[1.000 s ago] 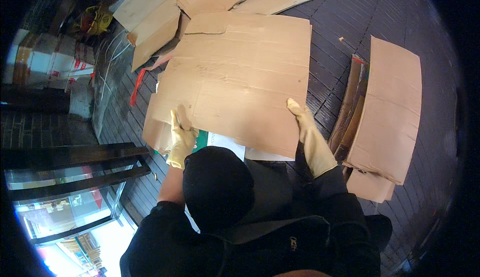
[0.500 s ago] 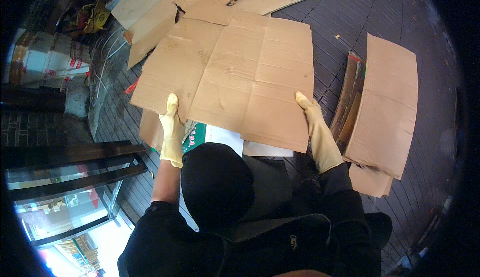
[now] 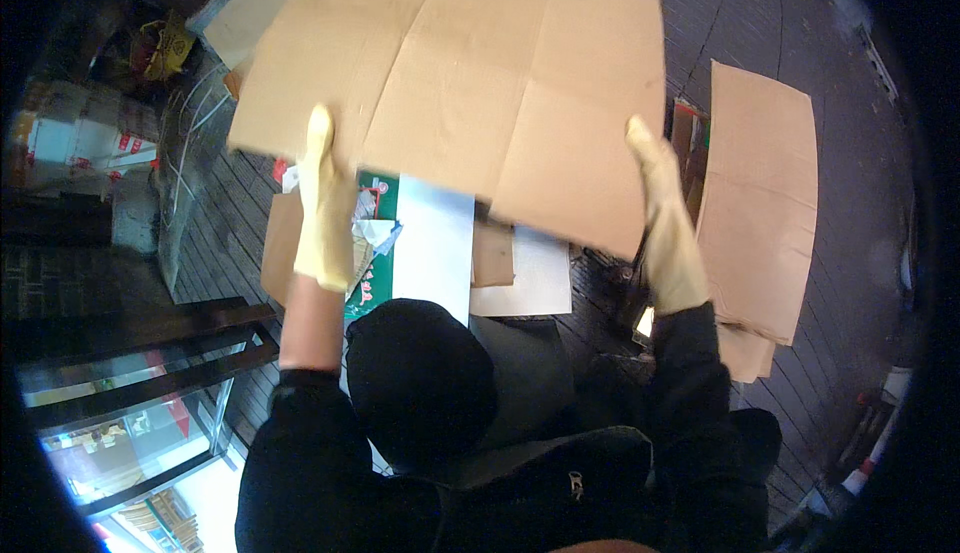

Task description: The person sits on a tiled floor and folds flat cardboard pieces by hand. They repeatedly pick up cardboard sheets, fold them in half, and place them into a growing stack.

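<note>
A large flattened cardboard sheet (image 3: pixel 470 73) with two crease lines is raised in front of me. My left hand (image 3: pixel 322 183), in a pale yellow rubber glove, grips its near edge at the left, thumb on top. The right hand (image 3: pixel 662 208), gloved the same way, holds the sheet's right edge, thumb along the face. Both hands' other fingers are hidden under the cardboard. Beneath it, nearer to me, lie a green printed sheet (image 3: pixel 380 278), a white panel (image 3: pixel 432 243) and a smaller white board (image 3: pixel 545 273).
To the right, a stack of folded cardboard (image 3: pixel 758 203) lies on the dark grooved floor (image 3: pixel 850 253). Far left are a taped white box (image 3: pixel 110 138) and a yellow bag (image 3: pixel 175 48). A glass-fronted case (image 3: pixel 140 413) stands near left.
Both hands have lifted the cardboard sheet up and away from me. More of the green sheet and white boards now shows below it. The far cardboard pile is now largely covered.
</note>
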